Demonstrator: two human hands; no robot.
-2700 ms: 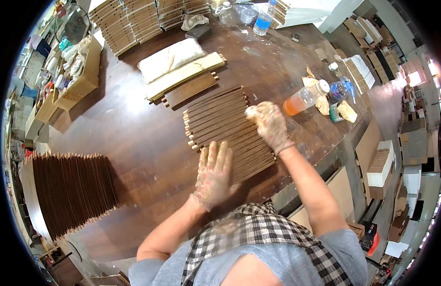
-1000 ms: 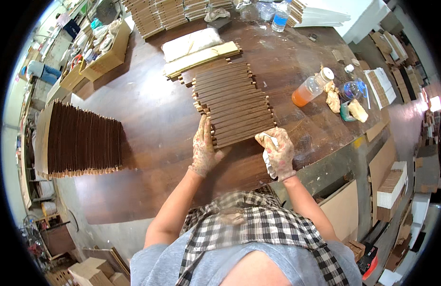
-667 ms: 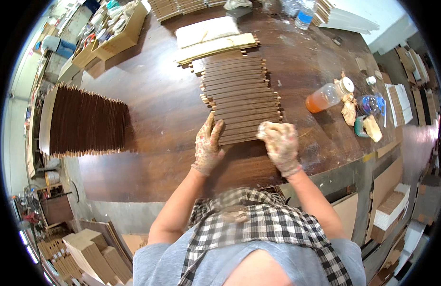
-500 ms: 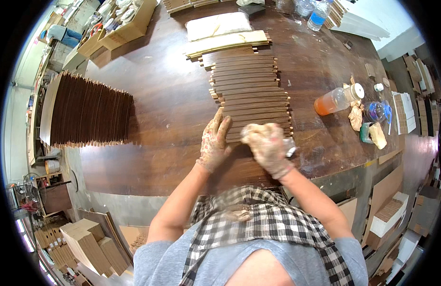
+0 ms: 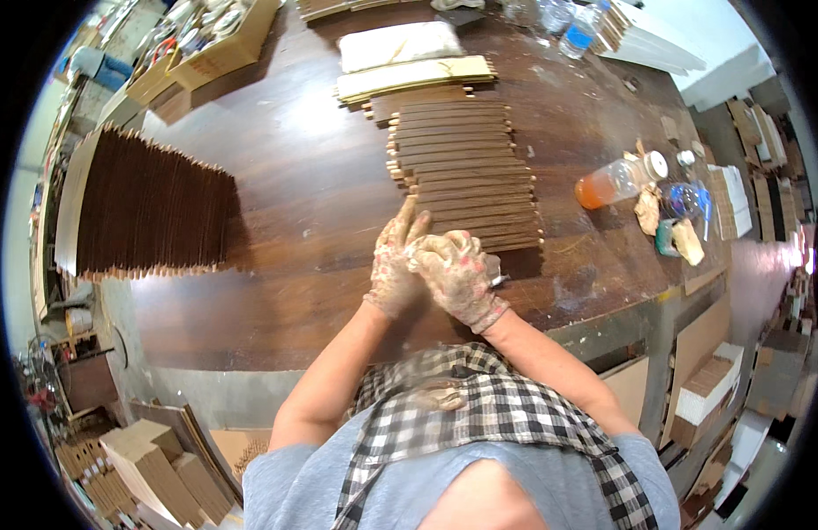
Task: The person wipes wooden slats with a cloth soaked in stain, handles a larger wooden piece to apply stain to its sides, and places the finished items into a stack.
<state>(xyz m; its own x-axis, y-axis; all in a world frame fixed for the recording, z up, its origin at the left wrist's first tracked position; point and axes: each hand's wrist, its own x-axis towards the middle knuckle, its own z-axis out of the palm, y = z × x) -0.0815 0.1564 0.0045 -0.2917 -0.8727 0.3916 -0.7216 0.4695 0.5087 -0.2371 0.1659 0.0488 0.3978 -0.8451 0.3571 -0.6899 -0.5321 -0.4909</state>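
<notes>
In the head view, the dark slats lie flat on the counter, long edges together in front of the person, their light pegs sticking out at both ends; laid like this, they seem meant to show their faces as one sheet within reach of both hands. The row steps sideways partway along, so the nearer slats sit further right than the far ones. The left hand is at the left ends of the nearest slats, its grip unclenched, fingers stretched forward and somewhat apart, clamped on nothing; it probably serves as a stop to keep the ends from sliding. The right hand is at the near edge of the row, its grip closed, fingers curled over a pale rag that peeks out on its right; a bunched hold like this likely keeps the rag firm under the fingers. The right fingers overlap the left hand's thumb side, and whether they touch cannot be told. The upright stack of dark slats stands well apart on the left, and the bottle of orange liquid lies tilted on the right, perhaps both set aside to leave working room.
</notes>
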